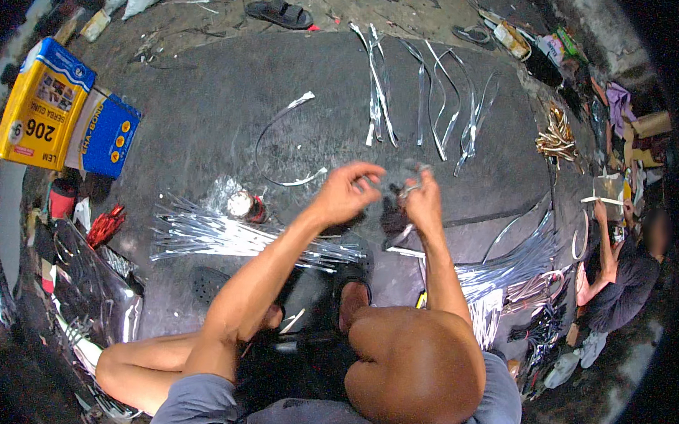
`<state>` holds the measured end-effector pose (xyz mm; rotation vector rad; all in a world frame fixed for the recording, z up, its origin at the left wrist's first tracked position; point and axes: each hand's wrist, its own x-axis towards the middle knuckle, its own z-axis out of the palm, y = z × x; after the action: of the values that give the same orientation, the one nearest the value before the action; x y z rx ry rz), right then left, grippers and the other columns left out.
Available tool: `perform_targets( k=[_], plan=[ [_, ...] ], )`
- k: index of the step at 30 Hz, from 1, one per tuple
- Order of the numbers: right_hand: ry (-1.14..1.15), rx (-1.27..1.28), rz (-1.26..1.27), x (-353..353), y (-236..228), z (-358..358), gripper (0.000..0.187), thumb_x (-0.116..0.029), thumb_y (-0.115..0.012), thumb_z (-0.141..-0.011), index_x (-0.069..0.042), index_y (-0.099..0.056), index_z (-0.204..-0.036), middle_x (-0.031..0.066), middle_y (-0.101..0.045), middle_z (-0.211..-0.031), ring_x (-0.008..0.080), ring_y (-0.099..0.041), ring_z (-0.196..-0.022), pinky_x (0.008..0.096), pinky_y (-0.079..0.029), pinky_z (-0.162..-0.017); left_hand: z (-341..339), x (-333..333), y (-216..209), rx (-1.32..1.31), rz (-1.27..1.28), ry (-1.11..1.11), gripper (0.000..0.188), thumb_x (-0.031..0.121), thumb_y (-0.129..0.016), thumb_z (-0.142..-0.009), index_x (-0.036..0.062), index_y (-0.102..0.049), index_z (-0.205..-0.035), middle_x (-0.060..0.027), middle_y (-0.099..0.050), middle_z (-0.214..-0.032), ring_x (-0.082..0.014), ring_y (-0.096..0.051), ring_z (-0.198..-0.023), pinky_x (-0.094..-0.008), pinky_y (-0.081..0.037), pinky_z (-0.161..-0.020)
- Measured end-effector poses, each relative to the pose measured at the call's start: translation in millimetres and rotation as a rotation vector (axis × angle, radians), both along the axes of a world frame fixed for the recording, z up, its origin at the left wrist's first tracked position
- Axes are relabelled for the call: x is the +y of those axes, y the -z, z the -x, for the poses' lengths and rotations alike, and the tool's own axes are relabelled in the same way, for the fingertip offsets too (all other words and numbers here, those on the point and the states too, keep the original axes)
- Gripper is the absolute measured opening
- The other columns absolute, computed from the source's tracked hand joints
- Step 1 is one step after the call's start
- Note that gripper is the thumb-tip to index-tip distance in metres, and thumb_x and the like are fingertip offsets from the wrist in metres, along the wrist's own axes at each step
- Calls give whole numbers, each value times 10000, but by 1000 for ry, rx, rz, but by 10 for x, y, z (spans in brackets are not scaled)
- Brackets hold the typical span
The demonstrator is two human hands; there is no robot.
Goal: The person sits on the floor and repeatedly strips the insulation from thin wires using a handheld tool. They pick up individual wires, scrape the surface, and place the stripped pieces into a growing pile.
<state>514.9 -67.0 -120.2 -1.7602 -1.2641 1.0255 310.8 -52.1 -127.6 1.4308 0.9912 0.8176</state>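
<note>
My left hand (348,194) is held over the dark mat, its fingers loosely bent and apart, with nothing visible in them. Just to its right, my right hand (422,201) is closed with the fingertips pinched. A small blurred silvery-grey thing (414,170) shows at those fingertips; motion smears its shape. Below my left forearm spreads a bundle of thin silver strips (218,237). By it stands a small open can (241,206) with whitish stuff on top. A single curved strip with silver ends (301,100) lies beyond my left hand.
Several silver strips (379,95) lie at the far side of the mat (196,104). Another silver bundle (511,260) is on the right, near gold strips (557,135). Yellow and blue cans (46,104) stand at left. Another person (619,282) sits at the right, holding a pale strip.
</note>
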Motion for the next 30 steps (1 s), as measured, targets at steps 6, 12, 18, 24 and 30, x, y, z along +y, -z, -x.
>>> perform_targets(
  k=[6,12,18,24,30],
  plan=[
    [-20,338,222,-151,-103,439,460,-28,-450,-897,37,-449,-1352,144,-644,-913,197,-598,-590,327,-428,-444,4,-488,-199,-348,109,-149,267,31,-728,-838,13,-664,-1096,-22,-639,-973,-57,-581,-853,-232,-510,-773],
    [-150,210,135,-153,-117,761,461,-74,-404,-943,27,-403,-1393,125,-621,-942,172,-587,-629,303,-442,-484,213,-647,-255,-373,208,-201,172,-60,-700,-825,11,-643,-971,-17,-608,-997,-65,-589,-888,-195,-514,-747],
    [-255,239,255,-113,-330,871,329,-92,-426,-985,29,-508,-1279,138,-666,-972,185,-635,-792,347,-505,-611,411,-666,-418,-113,-48,-273,96,53,-730,-836,48,-640,-867,7,-621,-890,-59,-566,-822,-204,-453,-666],
    [-542,236,-171,-197,-523,974,364,-105,-688,-853,17,-595,-1183,104,-697,-931,180,-673,-882,335,-534,-794,694,-428,-647,-9,79,-638,108,70,-722,-803,2,-642,-784,21,-616,-684,-29,-522,-608,-198,-433,-569],
    [-409,-94,-375,-232,-761,1074,314,-94,-789,-666,16,-692,-944,138,-621,-744,263,-632,-666,366,-484,-610,669,-412,-786,-123,101,-582,104,29,-691,-812,-25,-693,-900,11,-665,-747,-29,-567,-639,-188,-454,-582]
  ],
)
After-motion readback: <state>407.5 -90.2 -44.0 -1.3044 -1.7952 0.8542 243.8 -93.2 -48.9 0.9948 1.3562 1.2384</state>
